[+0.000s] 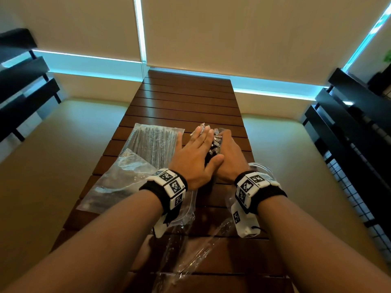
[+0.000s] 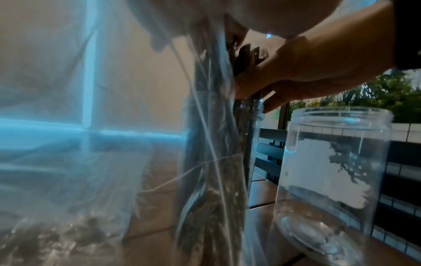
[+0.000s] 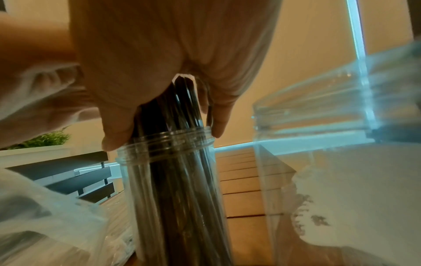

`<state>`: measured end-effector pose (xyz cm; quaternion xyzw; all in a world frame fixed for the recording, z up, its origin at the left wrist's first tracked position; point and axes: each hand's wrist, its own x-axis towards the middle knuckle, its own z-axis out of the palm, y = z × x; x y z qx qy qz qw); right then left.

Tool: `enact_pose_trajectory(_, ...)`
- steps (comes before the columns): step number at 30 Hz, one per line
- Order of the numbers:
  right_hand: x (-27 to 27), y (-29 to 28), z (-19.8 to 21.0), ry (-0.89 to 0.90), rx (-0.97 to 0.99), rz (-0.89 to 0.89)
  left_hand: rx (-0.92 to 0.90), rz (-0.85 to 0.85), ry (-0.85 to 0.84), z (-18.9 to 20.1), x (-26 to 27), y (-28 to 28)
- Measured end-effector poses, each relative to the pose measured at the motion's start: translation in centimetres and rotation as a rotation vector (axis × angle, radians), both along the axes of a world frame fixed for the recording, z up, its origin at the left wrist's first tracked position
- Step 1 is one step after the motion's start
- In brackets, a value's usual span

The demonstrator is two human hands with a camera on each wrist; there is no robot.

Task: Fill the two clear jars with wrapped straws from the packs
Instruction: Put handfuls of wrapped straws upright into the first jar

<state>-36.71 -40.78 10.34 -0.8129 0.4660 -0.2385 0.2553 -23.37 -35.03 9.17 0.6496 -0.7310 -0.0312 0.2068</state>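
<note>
A bundle of dark wrapped straws [image 1: 215,142] stands in a clear jar [image 3: 168,180] at the middle of the slatted wooden table [image 1: 186,98]. My right hand [image 1: 229,153] grips the bundle just above the jar's threaded mouth, fingers curled round it [image 3: 182,111]. My left hand [image 1: 194,153] lies flat against the left side and top of the straws, fingers straight. In the head view my hands hide this jar. A second clear jar [image 2: 330,171] stands empty just right of it, by my right wrist. A full pack of straws [image 1: 152,142] lies to the left.
An opened clear pack [image 1: 118,182] lies at the near left, and loose clear wrapping [image 1: 190,250] trails toward the table's near edge. Dark slatted benches [image 1: 25,81] flank the table on both sides. The far half of the table holds nothing.
</note>
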Motion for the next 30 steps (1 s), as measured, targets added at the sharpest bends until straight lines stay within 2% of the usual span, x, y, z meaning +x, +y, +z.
enact_pose_trajectory(5, -0.2, 0.1, 1.4, 0.063, -0.089, 0.076, 0.134, -0.046, 0.105, 1.8, 1.3, 0.2)
enact_pose_trajectory(9, 1.3, 0.3, 2.4, 0.115, -0.305, -0.031, -0.153, 0.207, 0.45, 3.8, 3.9, 1.3)
enact_pose_trajectory(10, 1.9, 0.3, 2.4, 0.16, -0.358, -0.034, -0.136, 0.223, 0.469, 4.0, 4.7, 1.9)
enact_pose_trajectory(12, 3.2, 0.3, 2.3, 0.255, -0.399, -0.005, 0.101, 0.136, 0.359, 4.2, 6.0, 3.3)
enact_pose_trajectory(14, 4.2, 0.3, 1.4, 0.342, -0.379, 0.017, 0.331, 0.036, 0.156, 4.0, 6.9, 4.5)
enact_pose_trajectory(16, 4.4, 0.3, 0.5, 0.366, -0.395, 0.007, 0.435, 0.028, -0.029, 3.7, 7.4, 5.1)
enact_pose_trajectory(19, 4.7, 0.4, 0.3, 0.39, -0.433, -0.008, 0.481, 0.058, -0.148, 3.3, 7.6, 5.1)
enact_pose_trajectory(23, 4.7, 1.5, 1.0, 0.406, -0.401, -0.036, 0.335, 0.181, -0.069, 3.5, 8.2, 4.8)
enact_pose_trajectory(26, 4.6, 5.3, 1.8, 0.18, -0.649, -0.017, 0.329, 0.227, 0.005, 3.8, 9.1, 5.0)
enact_pose_trajectory(28, 5.2, 8.2, 1.0, 0.095, -0.66, 0.197, 0.315, 0.235, 0.043, 4.1, 9.5, 5.2)
enact_pose_trajectory(30, 6.5, 10.2, -0.2, 0.226, -0.51, 0.459, 0.291, 0.236, 0.082, 4.3, 9.5, 5.6)
